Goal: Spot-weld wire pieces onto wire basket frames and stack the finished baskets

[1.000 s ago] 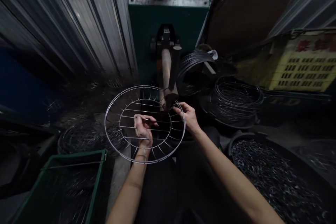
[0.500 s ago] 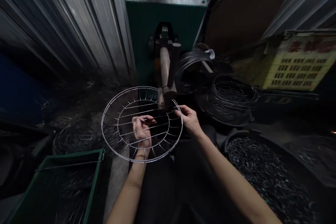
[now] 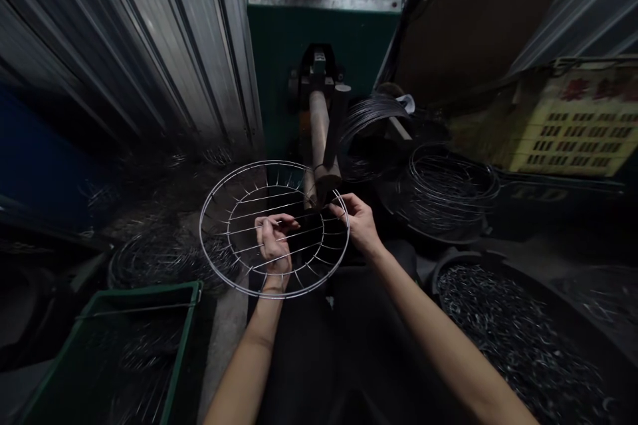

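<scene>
A round wire basket (image 3: 238,281) with parallel wires across its bottom is tilted between my hands, its far right edge at the machine's arm tips. My left hand (image 3: 275,244) is beneath the bottom wires with its fingers curled and closed on the basket. Beside the right rim, my right hand (image 3: 359,222) is closed in a pinch close to the machine; what lies between its fingertips is too small and dark to make out. Two thick cylindrical arms (image 3: 319,123) reach from the green machine (image 3: 279,33) toward the basket's rim.
Coiled wire (image 3: 451,179) lies to the right. A black tub (image 3: 441,265) of small curved metal pieces stands at front right. At front left is a green crate (image 3: 192,305) with wire pieces. A yellow crate (image 3: 573,139) sits at far right, and corrugated metal (image 3: 189,33) rises at left.
The view has shifted slightly, so the scene sits a little further right. The basket's near rim appears slightly higher, with its tilt a bit changed. Both hands keep their grips.
</scene>
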A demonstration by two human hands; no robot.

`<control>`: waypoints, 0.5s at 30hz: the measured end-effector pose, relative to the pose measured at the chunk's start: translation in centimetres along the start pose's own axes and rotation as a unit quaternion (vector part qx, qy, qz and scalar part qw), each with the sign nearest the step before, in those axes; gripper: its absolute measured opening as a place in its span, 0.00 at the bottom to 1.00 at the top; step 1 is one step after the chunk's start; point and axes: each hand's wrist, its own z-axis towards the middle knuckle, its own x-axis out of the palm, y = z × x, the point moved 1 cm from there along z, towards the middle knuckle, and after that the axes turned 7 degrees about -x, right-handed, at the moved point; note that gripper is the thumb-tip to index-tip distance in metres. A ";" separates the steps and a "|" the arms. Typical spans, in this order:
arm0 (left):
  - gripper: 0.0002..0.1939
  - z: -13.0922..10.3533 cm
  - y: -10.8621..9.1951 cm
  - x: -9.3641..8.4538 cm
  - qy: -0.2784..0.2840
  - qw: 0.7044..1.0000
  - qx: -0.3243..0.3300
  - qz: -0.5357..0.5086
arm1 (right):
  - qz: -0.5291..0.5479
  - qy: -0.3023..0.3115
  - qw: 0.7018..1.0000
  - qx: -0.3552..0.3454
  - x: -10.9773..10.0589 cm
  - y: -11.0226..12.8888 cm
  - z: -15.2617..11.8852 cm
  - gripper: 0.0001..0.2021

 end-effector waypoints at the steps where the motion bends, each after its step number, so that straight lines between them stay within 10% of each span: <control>1: 0.11 0.1 0.0 0.0 -0.001 1.000 0.001 0.000 | 0.003 0.002 1.000 -0.001 0.1 0.0 0.2 0.16; 15: 0.08 -0.8 -0.7 -0.6 0.055 0.998 -0.018 0.005 | -0.038 0.020 0.999 0.001 -1.9 0.3 -1.8 0.17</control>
